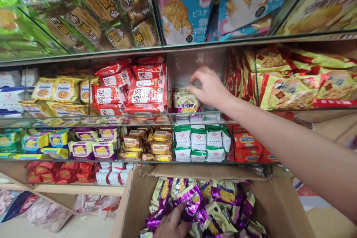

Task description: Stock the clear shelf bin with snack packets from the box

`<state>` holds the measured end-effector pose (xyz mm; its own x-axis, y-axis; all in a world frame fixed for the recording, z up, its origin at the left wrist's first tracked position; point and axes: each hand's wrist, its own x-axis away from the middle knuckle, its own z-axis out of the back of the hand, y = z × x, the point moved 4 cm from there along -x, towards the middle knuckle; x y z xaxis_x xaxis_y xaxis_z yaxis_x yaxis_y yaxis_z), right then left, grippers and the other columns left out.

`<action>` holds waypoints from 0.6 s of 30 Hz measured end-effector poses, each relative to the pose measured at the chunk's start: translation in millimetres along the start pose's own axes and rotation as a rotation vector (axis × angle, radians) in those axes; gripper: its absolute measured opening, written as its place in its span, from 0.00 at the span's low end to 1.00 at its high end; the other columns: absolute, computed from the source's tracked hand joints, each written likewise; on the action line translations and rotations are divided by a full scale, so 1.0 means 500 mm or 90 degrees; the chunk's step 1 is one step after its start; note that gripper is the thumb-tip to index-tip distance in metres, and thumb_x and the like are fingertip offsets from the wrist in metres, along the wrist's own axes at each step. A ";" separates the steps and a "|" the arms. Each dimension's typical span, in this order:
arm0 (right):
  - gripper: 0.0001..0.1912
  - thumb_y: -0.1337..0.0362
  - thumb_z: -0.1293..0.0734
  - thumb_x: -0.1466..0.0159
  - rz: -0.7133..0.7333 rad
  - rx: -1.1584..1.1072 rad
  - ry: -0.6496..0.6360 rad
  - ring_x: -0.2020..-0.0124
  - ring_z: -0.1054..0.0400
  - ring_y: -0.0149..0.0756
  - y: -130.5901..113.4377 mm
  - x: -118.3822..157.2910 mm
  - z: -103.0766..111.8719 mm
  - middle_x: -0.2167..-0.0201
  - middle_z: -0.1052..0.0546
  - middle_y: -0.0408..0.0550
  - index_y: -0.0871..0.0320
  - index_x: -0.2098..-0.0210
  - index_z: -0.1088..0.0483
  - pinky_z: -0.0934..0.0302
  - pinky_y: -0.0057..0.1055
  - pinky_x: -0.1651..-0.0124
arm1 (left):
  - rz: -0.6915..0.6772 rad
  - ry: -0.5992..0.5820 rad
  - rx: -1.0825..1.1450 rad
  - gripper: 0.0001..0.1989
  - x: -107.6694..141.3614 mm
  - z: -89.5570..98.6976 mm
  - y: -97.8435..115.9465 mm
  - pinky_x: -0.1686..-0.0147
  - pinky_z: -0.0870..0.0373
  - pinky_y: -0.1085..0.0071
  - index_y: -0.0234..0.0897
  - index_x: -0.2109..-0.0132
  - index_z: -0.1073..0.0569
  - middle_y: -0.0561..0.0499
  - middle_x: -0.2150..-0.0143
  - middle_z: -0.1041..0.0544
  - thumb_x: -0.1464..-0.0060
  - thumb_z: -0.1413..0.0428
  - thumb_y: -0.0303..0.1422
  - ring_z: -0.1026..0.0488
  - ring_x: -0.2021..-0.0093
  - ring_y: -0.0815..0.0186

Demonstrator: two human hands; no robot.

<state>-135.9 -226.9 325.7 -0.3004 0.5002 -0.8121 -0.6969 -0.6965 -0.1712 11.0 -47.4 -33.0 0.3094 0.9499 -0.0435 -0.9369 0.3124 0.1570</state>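
Your right hand [208, 86] at the middle shelf [145, 119], your left hand [173, 224] in the carton [290, 208]

You have two hands at work and one open carton. Inside it lie cream-and-purple packets [220, 217], well over ten and too jumbled to count exactly. A front packet [186, 103] of the same kind stands in the shelf compartment [178, 65], with more behind it that you cannot count from here.

Your right thumb and forefinger are apart, curved just beside that packet's top; whether they touch it is unclear. Your left fingers lie on the heap in the carton; you cannot tell whether they are clamped on a packet.

Around you, count seven white-and-green packets [198, 139] in view below the compartment, four over three, and two large blue-and-pink biscuit bags [189, 15] above.

For edges, red-and-white packets [146, 95] stack up to the compartment's left side, and the upper shelf [117, 52] caps it. You have open room above the front packet. The carton's far flap [206, 171] sits just below the white-and-green row; bare cardboard shows between the heap and the right wall.
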 end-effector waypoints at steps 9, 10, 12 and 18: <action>0.09 0.71 0.37 0.44 -0.016 -0.269 -0.071 0.60 0.34 0.38 -0.126 0.433 0.038 0.65 0.29 0.46 0.52 0.64 0.35 0.38 0.36 0.58 | -0.168 -0.023 0.208 0.11 0.035 0.085 0.000 0.56 0.34 0.64 0.40 0.67 0.29 0.49 0.62 0.22 0.60 0.38 0.37 0.27 0.59 0.57; 0.08 0.70 0.38 0.43 -0.090 -0.306 -0.130 0.63 0.33 0.37 -0.126 0.494 0.005 0.66 0.28 0.46 0.53 0.64 0.35 0.37 0.33 0.62 | -0.146 -0.024 0.267 0.10 0.031 0.097 0.005 0.60 0.33 0.67 0.39 0.68 0.29 0.51 0.67 0.22 0.59 0.39 0.37 0.26 0.64 0.61; 0.10 0.66 0.38 0.41 -0.276 -0.357 -0.204 0.63 0.33 0.35 -0.117 0.585 -0.057 0.64 0.27 0.47 0.54 0.59 0.36 0.37 0.30 0.65 | -0.070 -0.009 0.416 0.09 0.015 0.125 0.018 0.67 0.32 0.73 0.39 0.67 0.30 0.52 0.70 0.23 0.57 0.41 0.35 0.27 0.69 0.65; 0.14 0.56 0.44 0.38 -0.563 -0.411 -0.124 0.74 0.37 0.32 -0.079 0.615 -0.113 0.79 0.32 0.41 0.58 0.73 0.35 0.43 0.27 0.70 | 0.046 0.113 0.773 0.25 -0.079 0.174 0.090 0.62 0.34 0.70 0.40 0.52 0.41 0.54 0.67 0.27 0.57 0.40 0.32 0.29 0.65 0.67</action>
<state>-164.0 -74.6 51.0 -0.0011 0.9856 -0.1688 -0.2635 -0.1632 -0.9508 -29.3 -71.3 61.5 0.1484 0.9822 -0.1155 -0.1623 0.1394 0.9768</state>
